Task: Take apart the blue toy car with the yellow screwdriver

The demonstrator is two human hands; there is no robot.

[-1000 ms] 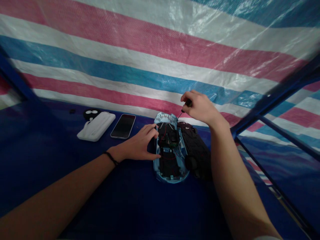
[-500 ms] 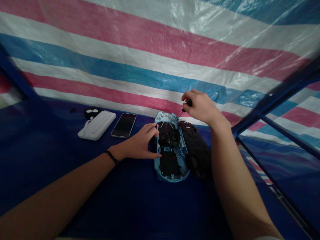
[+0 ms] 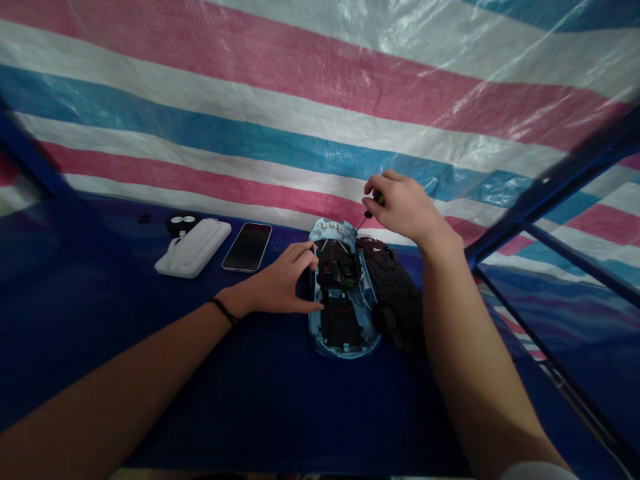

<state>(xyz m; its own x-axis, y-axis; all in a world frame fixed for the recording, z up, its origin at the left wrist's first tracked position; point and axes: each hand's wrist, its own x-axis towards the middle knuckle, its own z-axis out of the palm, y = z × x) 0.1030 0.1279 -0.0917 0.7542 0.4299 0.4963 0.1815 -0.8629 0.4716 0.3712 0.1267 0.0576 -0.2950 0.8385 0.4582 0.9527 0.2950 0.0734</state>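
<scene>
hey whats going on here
A person has both hands at an opened light-blue toy car shell, its wiring and small circuit board exposed. The right hand holds a small screwdriver with its tip near the shell's front end, and the fingertips of the left hand are at the shell's edge. A black wheeled chassis piece lies beside it. A smartphone and a white case lie to the left on the blue tarp.

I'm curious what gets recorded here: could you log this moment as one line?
left hand: at edge of opened blue toy car | right hand: holding small screwdriver | alongside: black chassis
</scene>
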